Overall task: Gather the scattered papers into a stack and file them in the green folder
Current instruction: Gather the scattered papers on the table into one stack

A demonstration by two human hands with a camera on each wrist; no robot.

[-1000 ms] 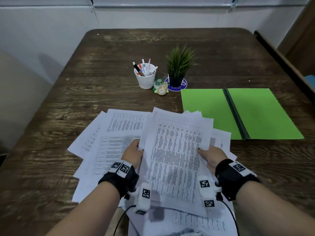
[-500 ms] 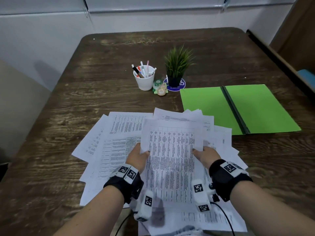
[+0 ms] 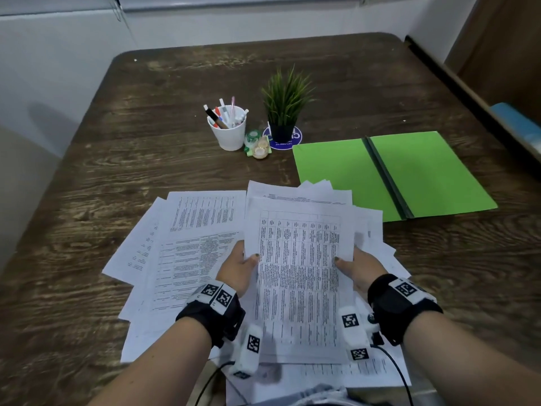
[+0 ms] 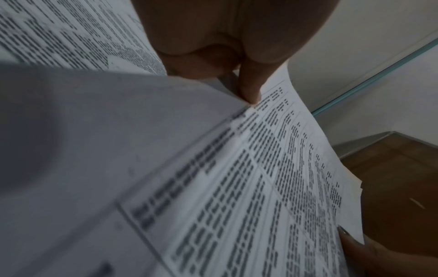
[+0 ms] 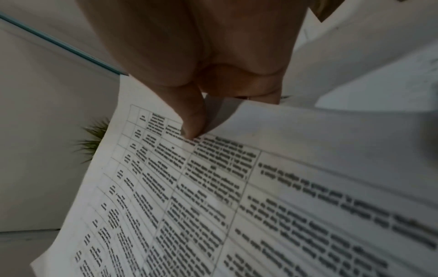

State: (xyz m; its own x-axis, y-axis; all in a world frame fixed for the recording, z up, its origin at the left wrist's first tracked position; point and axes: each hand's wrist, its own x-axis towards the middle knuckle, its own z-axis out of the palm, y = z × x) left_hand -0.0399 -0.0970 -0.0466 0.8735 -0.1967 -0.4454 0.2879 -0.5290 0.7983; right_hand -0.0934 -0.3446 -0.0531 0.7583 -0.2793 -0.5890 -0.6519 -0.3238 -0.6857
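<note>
Lowered flat since before: printed sheets point(image 3: 298, 276), both hands' point(image 3: 237, 271) point(image 3: 363, 268) grip pinching edges.

One green folder point(image 3: 392, 177), one pen cup point(image 3: 229, 136), one potted plant point(image 3: 285, 109), many papers point(image 3: 202, 230).

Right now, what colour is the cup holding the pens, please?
White; the round plastic pen cup shows best in the head view.
</note>
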